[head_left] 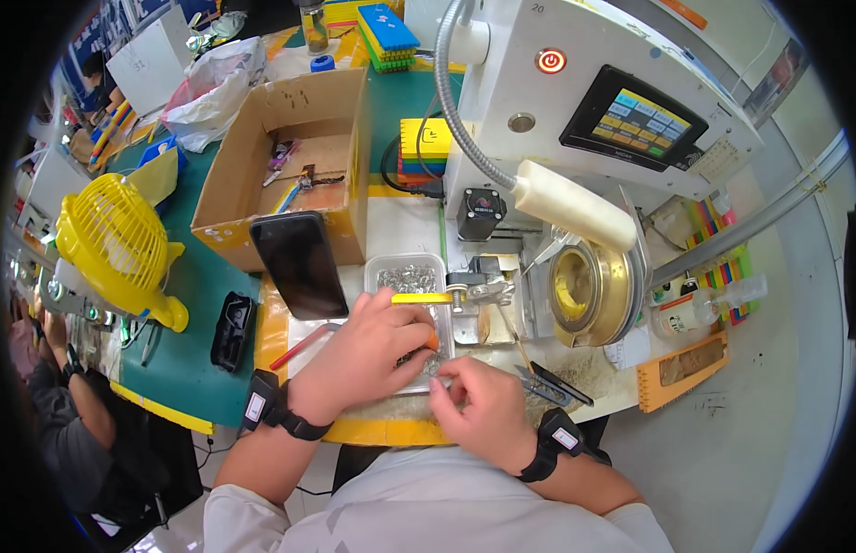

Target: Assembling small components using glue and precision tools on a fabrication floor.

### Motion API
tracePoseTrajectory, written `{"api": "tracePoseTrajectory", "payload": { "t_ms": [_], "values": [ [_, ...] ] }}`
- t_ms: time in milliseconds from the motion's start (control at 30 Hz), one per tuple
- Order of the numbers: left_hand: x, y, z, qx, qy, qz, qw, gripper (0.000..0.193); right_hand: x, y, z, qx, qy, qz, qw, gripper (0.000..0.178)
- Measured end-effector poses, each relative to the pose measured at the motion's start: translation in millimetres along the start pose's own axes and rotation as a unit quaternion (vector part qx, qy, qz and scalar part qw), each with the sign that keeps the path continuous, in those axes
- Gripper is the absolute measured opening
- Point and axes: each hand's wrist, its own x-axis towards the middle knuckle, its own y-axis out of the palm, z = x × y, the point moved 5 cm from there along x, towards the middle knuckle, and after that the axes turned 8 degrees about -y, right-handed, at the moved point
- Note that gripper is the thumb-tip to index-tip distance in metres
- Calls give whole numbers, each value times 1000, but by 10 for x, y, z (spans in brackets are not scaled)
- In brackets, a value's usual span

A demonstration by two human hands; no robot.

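Note:
My left hand (377, 346) is bent over a clear plastic tray (373, 276) of small metal parts (408, 278). Its fingers curl inward, and an orange piece (432, 340) shows at the fingertips; whether it is held or worn there I cannot tell. Close above that hand is the yellow handle (422, 299) of a small clamp (483, 288) on the machine. Over the tray's near right corner, my right hand (483, 410) has thumb and forefinger pinched together. Whatever sits in that pinch is too small to name. The two hands are slightly apart.
A phone (301, 265) leans against a cardboard box (290, 166). Left of the tray lie a red pen-like tool (302, 347) and a black case (233, 332). On the right are the white machine (539, 120), a wire spool (589, 295), a lamp (575, 205) and black-handled tweezers (562, 382).

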Motion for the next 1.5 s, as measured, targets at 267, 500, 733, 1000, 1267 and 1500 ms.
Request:
{"api": "tracePoseTrajectory", "payload": {
  "t_ms": [267,500,733,1000,1267,1500],
  "values": [
    [6,-56,-79,23,25,0,999,19,38,-32,-104,26,76,-45,996,20],
    [-8,-48,-63,29,34,-10,999,18,62,-8,-127,9,51,-24,998,14],
    [-5,-55,-83,22,33,-4,999,15,32,-13,-175,26,61,-41,997,11],
    [9,-87,-84,19,12,-28,999,14,12,-16,-200,48,80,-43,995,10],
    [2,-159,-91,9,20,-74,997,16,63,-64,-67,47,92,-34,994,16],
    [-34,-93,-174,-41,22,-49,998,15,30,-82,-44,157,66,-75,983,14]
  ]
}}
